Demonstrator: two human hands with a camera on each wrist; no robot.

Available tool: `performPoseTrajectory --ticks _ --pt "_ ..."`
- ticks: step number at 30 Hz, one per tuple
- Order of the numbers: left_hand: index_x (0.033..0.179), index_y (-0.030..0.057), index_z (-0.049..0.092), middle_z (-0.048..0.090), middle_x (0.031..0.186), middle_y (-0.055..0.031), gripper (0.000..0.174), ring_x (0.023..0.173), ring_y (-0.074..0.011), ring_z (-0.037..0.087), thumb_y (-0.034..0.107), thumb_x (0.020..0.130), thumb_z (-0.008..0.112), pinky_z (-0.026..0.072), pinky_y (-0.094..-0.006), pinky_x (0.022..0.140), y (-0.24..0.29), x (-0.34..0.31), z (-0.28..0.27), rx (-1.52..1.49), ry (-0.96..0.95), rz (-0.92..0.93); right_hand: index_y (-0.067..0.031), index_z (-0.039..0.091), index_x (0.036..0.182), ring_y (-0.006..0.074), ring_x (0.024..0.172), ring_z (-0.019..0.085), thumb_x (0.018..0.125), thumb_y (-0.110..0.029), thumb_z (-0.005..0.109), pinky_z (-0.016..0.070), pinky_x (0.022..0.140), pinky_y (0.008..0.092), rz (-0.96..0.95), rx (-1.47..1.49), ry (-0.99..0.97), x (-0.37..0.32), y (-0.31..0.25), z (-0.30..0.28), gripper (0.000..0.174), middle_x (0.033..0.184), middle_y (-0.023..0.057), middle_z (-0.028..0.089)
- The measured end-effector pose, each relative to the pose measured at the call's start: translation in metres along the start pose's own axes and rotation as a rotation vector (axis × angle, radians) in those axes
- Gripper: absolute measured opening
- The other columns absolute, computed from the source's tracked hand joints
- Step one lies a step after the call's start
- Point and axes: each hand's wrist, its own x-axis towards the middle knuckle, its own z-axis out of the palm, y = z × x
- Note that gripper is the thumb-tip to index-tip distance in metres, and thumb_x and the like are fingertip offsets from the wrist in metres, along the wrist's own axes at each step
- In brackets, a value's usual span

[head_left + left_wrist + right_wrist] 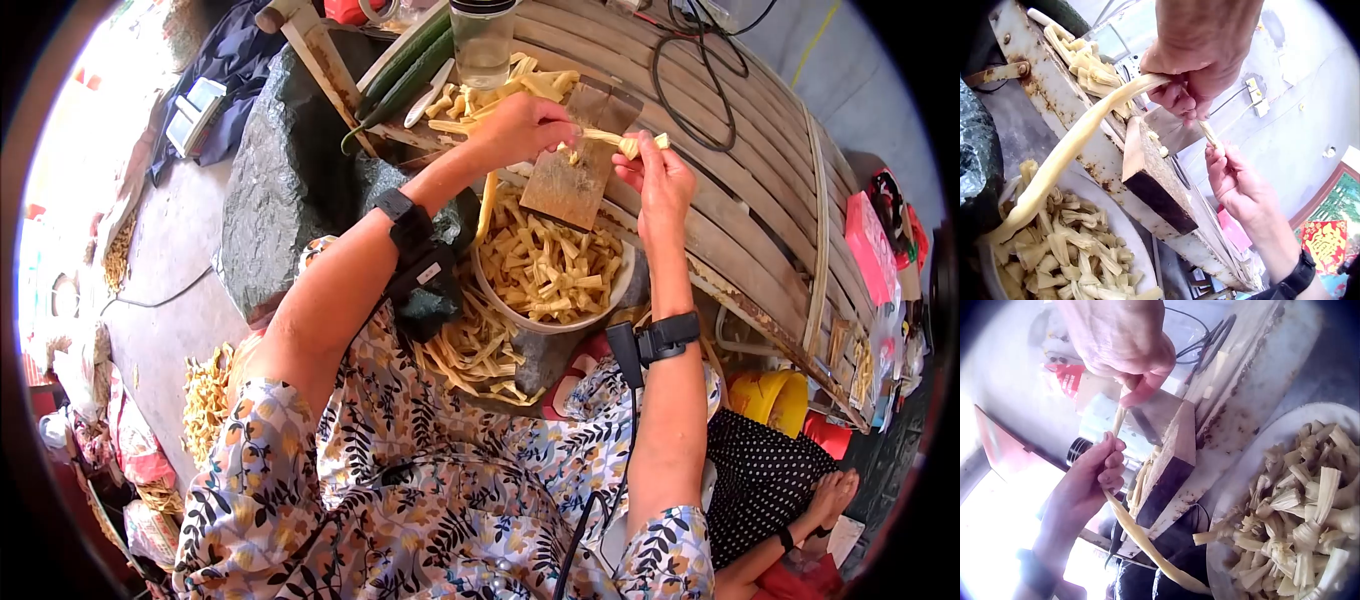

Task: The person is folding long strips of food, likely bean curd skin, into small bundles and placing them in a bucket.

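Note:
My left hand grips a long pale yellow strip, whose loose length hangs down toward the bowl. Between the two hands the strip runs taut, over a worn wooden board. The fingers of my right hand pinch its other end, where a knotted-looking lump shows in the head view. Below the board sits a white bowl, heaped with short knotted pieces of the same pale yellow stuff. More pieces lie on the bench just behind my left hand.
The slatted bench has a rusty metal edge. On it stand a lidded jar, long green cucumbers, a white-handled tool and black cable. Loose strips hang below the bowl. Another person's hands show at right.

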Motion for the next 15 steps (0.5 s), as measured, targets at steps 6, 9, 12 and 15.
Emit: performPoseTrajectory --ticks 6,9,12,15 --pt "0.079 0.0017 0.063 0.051 0.060 0.0027 0.020 0.053 -0.0044 0.044 0.018 0.085 0.053 0.0373 -0.0200 0.048 -0.004 0.010 0.001 0.045 0.049 0.089 0.0073 0.059 0.083 0.0141 0.059 0.060 0.086 -0.017 0.054 0.0504 0.053 0.0226 -0.034 0.042 0.026 0.008 0.004 -0.004 0.025 0.080 0.0101 0.062" --pt "0.080 0.0019 0.063 0.051 0.060 0.0026 0.019 0.053 -0.0047 0.044 0.017 0.085 0.053 0.0376 -0.0203 0.048 -0.007 0.014 0.003 0.042 0.088 0.082 0.0073 0.059 0.083 0.0143 0.059 0.060 0.086 -0.018 0.054 0.0504 0.053 0.0227 -0.031 0.051 0.033 0.009 0.007 -0.002 0.026 0.080 0.0101 0.062" --pt "0.081 0.0022 0.064 0.052 0.060 0.0024 0.017 0.054 -0.0050 0.045 0.016 0.085 0.054 0.0381 -0.0205 0.049 -0.011 0.017 0.004 0.055 0.126 0.088 0.0075 0.059 0.082 0.0144 0.059 0.060 0.086 -0.018 0.055 0.0502 0.054 0.0228 -0.019 0.060 0.046 0.012 0.011 0.001 0.026 0.080 0.0099 0.062" --pt "0.083 0.0018 0.064 0.054 0.061 0.0014 0.017 0.055 -0.0059 0.048 0.016 0.084 0.055 0.0396 -0.0215 0.050 -0.022 0.019 0.007 0.088 0.153 0.108 0.0078 0.059 0.082 0.0140 0.058 0.060 0.085 -0.017 0.055 0.0487 0.052 0.0224 0.011 0.054 0.059 0.015 0.024 0.000 0.026 0.076 0.0095 0.062"
